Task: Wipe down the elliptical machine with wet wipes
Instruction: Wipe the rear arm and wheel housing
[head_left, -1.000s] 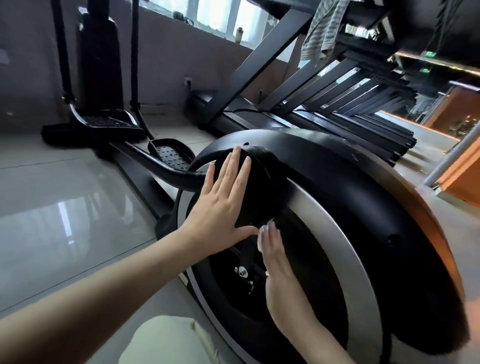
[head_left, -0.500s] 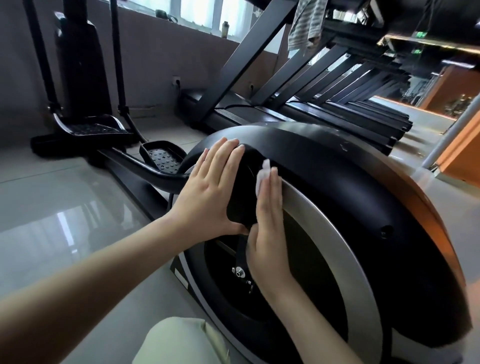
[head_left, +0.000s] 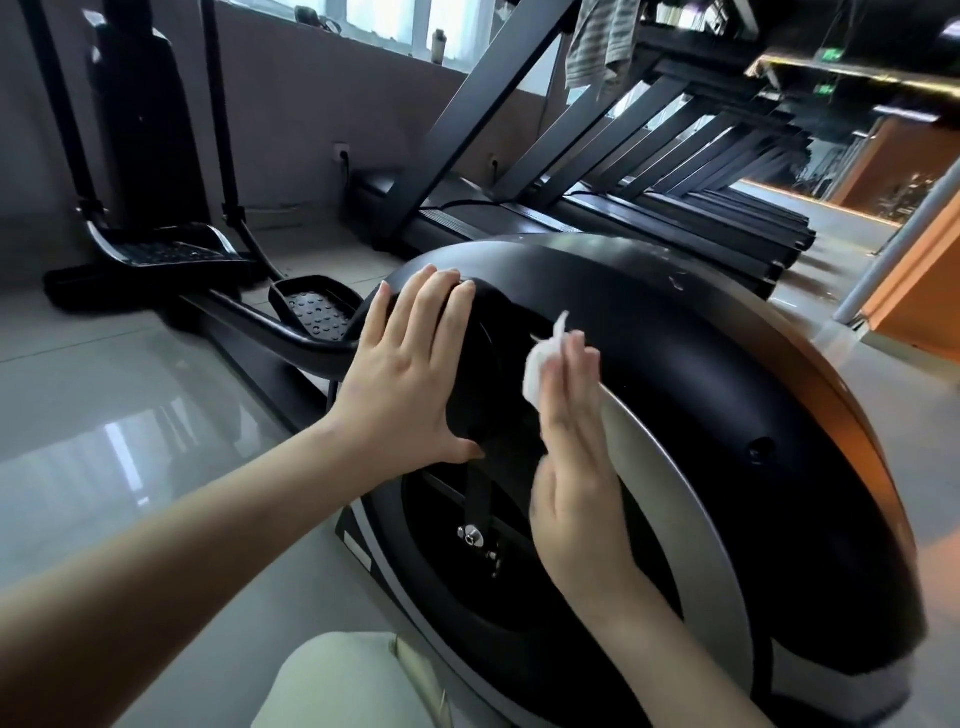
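Note:
The elliptical machine's black flywheel housing (head_left: 727, 364) with a silver ring (head_left: 691, 519) and orange rim fills the middle and right of the head view. My left hand (head_left: 410, 374) lies flat, fingers apart, on the black crank cover (head_left: 498, 364) at the housing's upper left. My right hand (head_left: 576, 457) presses a crumpled white wet wipe (head_left: 540, 364) against the inner edge of the silver ring, just right of the crank cover. The wipe sticks out past my fingertips.
The elliptical's foot pedals (head_left: 311, 306) and rail stretch away to the left over a glossy tiled floor (head_left: 130, 426). A row of treadmills (head_left: 675, 208) stands behind the housing. My knee in pale trousers (head_left: 353, 680) is at the bottom edge. A striped towel (head_left: 597, 36) hangs above.
My right hand has slid the wipe up along the silver ring, from low beside the crank to near its top. My left hand stays pressed on the crank cover.

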